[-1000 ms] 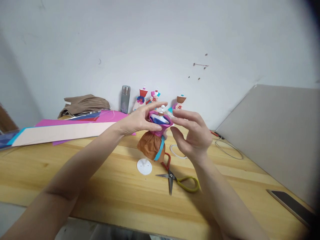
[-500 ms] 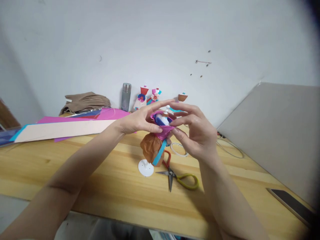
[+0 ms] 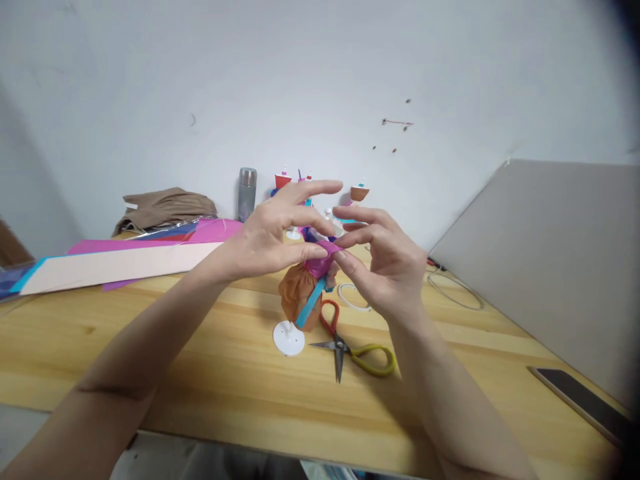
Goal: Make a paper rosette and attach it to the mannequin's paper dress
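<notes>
A small figure on a round white base wears a puffed orange-brown skirt with a light blue strip down it. Magenta paper wraps its upper part, with dark blue inside. My left hand pinches the left side of the magenta paper between thumb and fingers, its index finger stretched out above. On the right side, my right hand pinches the paper's edge with thumb and fingertips. The white top of the figure shows partly between the hands. Scissors with red and yellow handles lie open in front.
Long paper sheets and a brown cloth lie at the left. A grey bottle and several small paper figures stand by the wall. A white ring lies behind the scissors, a phone at the right.
My left index finger has lifted off the figure's top and stretches out above it. The magenta paper's opening has been drawn closer together between my fingers. The whole view has shifted slightly.
</notes>
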